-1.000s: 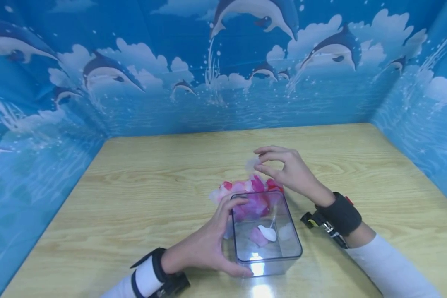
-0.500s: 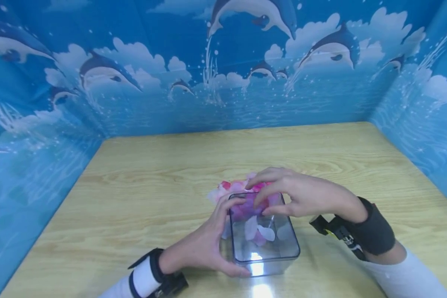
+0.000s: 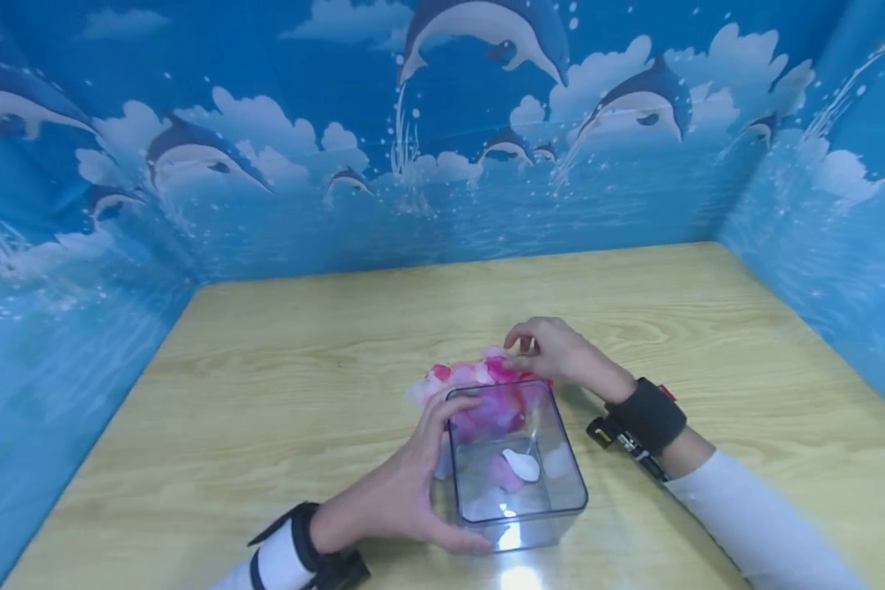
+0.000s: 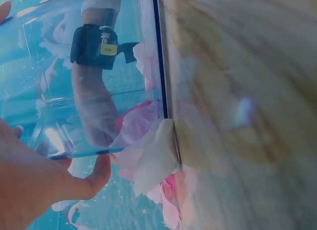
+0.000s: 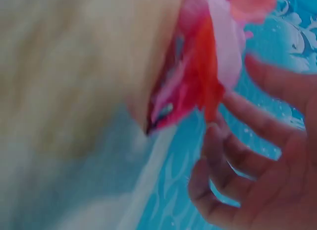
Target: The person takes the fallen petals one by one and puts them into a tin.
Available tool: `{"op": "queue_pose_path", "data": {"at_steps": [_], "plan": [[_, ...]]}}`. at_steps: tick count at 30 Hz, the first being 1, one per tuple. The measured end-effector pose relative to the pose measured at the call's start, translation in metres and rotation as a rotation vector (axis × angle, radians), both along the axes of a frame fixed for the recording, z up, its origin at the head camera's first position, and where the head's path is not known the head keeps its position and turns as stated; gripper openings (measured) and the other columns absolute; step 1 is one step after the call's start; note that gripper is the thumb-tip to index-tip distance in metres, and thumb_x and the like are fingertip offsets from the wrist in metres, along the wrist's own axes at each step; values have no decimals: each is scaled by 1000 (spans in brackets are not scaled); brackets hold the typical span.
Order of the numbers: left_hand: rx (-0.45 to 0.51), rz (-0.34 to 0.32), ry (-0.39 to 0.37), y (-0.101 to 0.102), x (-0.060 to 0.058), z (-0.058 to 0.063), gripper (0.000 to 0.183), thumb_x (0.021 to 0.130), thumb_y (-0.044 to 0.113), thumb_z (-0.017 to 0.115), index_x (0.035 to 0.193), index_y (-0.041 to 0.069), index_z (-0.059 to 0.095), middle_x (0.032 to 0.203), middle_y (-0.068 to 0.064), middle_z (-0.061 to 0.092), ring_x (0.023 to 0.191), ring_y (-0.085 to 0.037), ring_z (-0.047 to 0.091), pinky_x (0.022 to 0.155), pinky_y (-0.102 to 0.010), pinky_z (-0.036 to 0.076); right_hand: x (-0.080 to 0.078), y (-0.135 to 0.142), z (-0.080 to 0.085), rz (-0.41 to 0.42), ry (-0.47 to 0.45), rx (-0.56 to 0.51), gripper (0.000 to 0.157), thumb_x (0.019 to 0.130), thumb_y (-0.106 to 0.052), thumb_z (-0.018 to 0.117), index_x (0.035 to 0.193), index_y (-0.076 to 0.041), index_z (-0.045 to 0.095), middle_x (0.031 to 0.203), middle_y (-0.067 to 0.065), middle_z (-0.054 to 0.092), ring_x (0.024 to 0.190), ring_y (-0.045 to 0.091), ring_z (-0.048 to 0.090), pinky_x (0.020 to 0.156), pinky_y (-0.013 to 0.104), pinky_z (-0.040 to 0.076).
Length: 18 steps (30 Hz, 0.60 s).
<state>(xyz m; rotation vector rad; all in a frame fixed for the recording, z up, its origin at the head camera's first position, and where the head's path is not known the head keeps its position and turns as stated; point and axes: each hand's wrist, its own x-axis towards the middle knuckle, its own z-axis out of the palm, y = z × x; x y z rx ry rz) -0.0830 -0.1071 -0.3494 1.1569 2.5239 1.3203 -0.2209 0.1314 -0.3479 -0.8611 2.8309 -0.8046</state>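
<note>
Logging left to right, clear box as landmark. Left of it, I'm having the left hand gripping its side, fingers hooking over the rim, thumb bracing low at the near corner; likely I'm steadying a light container that would slide if nudged. A pale petal is lying by the box's base on that side. The clear box itself is standing upright on the worktop, mouth up, probably for dropping things in from above. A white petal and a pink petal are lying at its bottom, overlapping. Beyond its far wall the petal heap is sitting close by, presumably keeping transfers short; I can't tell if it's touching. At the box's far-right corner, the right hand is hanging over the heap, fingers loosely bent, thumb standing apart. A fingertip is meeting, or nearly meeting, a red-orange petal; I'm seeing no pinch.
</note>
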Motion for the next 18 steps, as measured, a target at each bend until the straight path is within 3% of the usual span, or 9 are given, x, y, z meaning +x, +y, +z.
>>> {"op": "queue_pose_path", "data": {"at_steps": [4, 11, 18], "plan": [[19, 1, 27, -2, 1, -1, 117, 52, 47, 83, 142, 26, 12, 148, 5, 10, 133, -18, 23, 102, -55, 34, 2, -9, -5, 92, 32, 51, 35, 75, -22, 74, 104, -4, 67, 81, 10, 61, 75, 22, 53, 66, 36, 51], [19, -7, 42, -1, -1, -2, 117, 51, 47, 83, 142, 24, 13, 148, 5, 11, 132, -17, 24, 101, -55, 35, 7, -7, 4, -12, 126, -30, 3, 77, -8, 71, 77, -7, 68, 71, 4, 64, 65, 16, 56, 57, 32, 53], [14, -7, 30, -1, -1, -1, 117, 51, 47, 84, 142, 26, 13, 148, 6, 11, 132, -16, 23, 102, -54, 36, 8, 1, 19, -57, 213, -99, 3, 80, -11, 70, 77, -9, 71, 64, 2, 68, 55, 10, 56, 51, 30, 52]]}}
